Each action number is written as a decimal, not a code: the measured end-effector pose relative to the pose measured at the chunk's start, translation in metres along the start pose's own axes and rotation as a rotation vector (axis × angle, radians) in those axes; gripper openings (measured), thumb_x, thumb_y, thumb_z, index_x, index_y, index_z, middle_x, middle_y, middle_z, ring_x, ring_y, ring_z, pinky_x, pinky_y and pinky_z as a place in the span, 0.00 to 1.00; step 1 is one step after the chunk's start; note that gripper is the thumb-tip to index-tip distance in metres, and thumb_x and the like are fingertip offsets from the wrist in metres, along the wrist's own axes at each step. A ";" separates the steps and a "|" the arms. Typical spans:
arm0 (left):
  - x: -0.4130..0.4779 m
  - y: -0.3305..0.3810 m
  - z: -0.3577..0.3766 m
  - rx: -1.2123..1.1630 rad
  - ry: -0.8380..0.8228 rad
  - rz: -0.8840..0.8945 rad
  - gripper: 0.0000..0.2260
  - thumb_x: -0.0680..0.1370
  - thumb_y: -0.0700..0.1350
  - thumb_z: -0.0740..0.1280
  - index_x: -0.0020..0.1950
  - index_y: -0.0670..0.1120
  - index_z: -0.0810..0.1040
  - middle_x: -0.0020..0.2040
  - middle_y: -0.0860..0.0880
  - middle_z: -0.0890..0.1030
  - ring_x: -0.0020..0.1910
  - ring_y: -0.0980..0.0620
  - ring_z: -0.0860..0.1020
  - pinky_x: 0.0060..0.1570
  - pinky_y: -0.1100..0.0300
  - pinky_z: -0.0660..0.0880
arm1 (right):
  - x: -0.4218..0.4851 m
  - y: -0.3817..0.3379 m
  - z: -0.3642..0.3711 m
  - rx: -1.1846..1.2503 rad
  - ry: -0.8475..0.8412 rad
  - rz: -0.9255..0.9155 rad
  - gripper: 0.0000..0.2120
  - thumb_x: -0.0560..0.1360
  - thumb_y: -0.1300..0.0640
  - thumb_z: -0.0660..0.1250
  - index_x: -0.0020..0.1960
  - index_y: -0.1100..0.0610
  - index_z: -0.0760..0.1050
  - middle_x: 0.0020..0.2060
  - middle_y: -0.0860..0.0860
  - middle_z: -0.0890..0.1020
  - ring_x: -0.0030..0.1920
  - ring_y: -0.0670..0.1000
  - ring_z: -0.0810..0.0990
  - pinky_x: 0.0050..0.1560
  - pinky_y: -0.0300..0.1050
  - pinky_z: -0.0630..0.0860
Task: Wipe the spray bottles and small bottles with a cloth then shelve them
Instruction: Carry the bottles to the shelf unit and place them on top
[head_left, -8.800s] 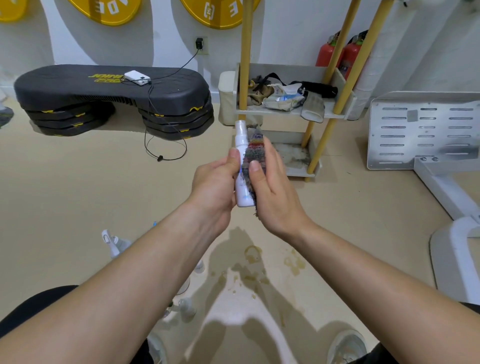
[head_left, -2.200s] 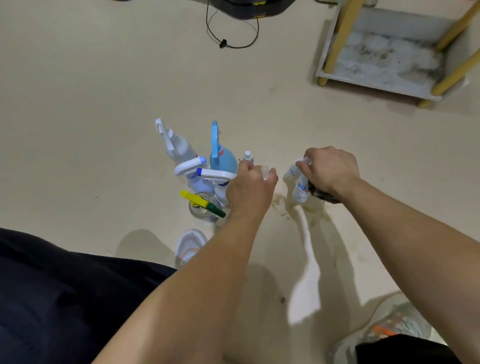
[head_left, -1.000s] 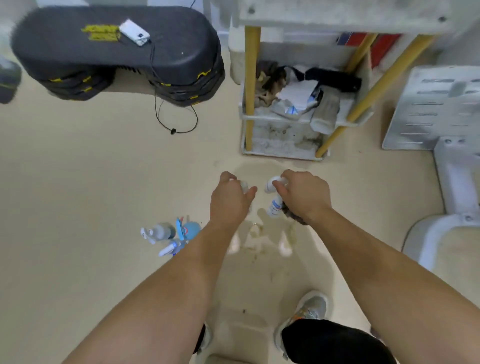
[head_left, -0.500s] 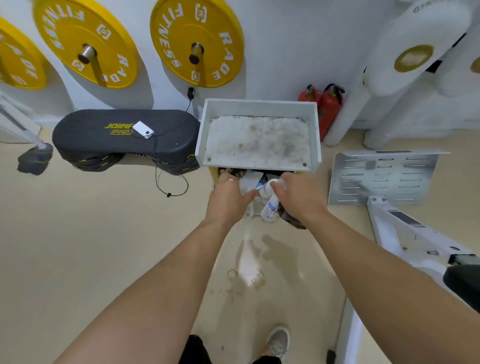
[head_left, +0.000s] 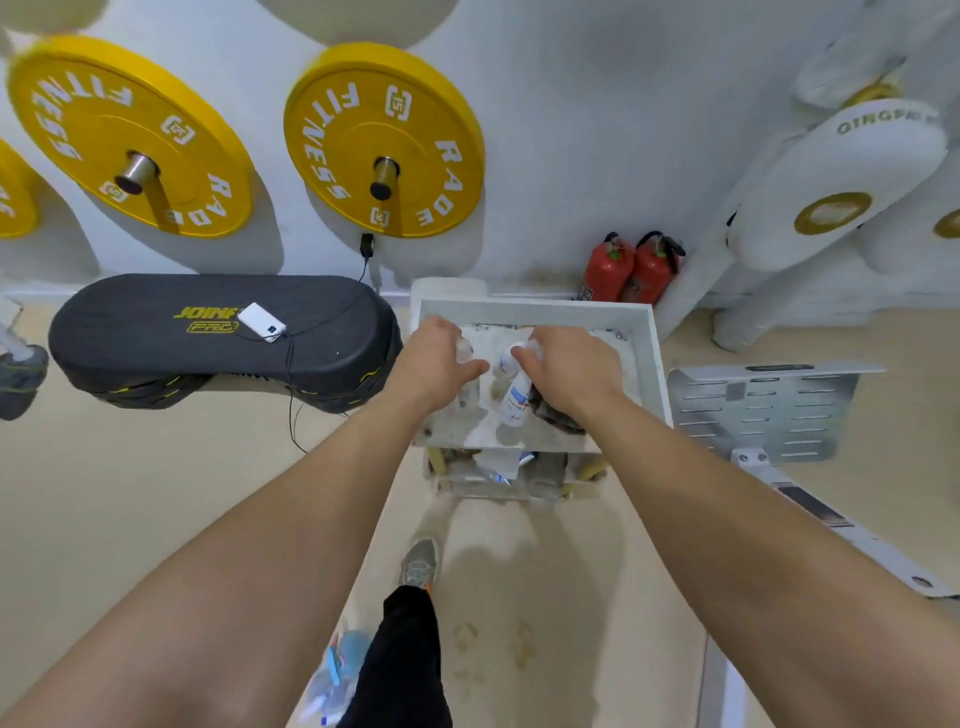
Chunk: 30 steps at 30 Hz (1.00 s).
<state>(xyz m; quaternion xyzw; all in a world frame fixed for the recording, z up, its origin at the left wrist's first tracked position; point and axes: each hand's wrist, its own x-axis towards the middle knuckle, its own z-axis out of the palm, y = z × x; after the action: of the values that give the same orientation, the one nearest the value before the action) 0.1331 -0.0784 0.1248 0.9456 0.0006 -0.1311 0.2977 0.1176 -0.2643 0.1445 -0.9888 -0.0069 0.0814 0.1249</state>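
Left hand (head_left: 435, 365), right hand (head_left: 569, 370) now within tray (head_left: 655, 364)

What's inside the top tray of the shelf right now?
Top tray: both hands over its stained floor; left hand grips a small clear bottle, right hand holds a white spray bottle plus the cloth. No other bottles visible; the floor under the hands is covered.

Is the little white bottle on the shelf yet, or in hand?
In hand: the right hand grips the white spray bottle over the top shelf; whether its base touches, cannot tell.
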 end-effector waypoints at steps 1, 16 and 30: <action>0.017 -0.007 0.000 0.004 -0.024 0.013 0.22 0.77 0.55 0.72 0.63 0.41 0.79 0.69 0.47 0.73 0.63 0.47 0.75 0.62 0.57 0.69 | 0.016 -0.006 0.005 -0.022 -0.013 0.001 0.19 0.81 0.40 0.59 0.59 0.51 0.77 0.52 0.53 0.83 0.53 0.58 0.81 0.47 0.52 0.78; 0.117 0.069 0.108 0.016 -0.265 0.318 0.18 0.80 0.51 0.70 0.61 0.39 0.79 0.70 0.50 0.69 0.59 0.47 0.77 0.58 0.58 0.70 | 0.078 0.109 0.014 -0.090 -0.001 0.351 0.16 0.81 0.43 0.57 0.56 0.51 0.77 0.51 0.55 0.83 0.51 0.60 0.80 0.41 0.49 0.70; 0.156 0.099 0.160 0.040 -0.235 0.429 0.19 0.77 0.49 0.74 0.60 0.37 0.79 0.68 0.44 0.69 0.51 0.41 0.78 0.53 0.49 0.74 | 0.106 0.170 0.025 -0.197 0.031 0.273 0.17 0.81 0.41 0.58 0.58 0.51 0.76 0.49 0.54 0.81 0.49 0.59 0.80 0.38 0.47 0.66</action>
<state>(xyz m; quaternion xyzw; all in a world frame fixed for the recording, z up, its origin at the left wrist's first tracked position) 0.2521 -0.2621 0.0152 0.9080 -0.2376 -0.1738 0.2981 0.2171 -0.4188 0.0615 -0.9892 0.1213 0.0810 0.0154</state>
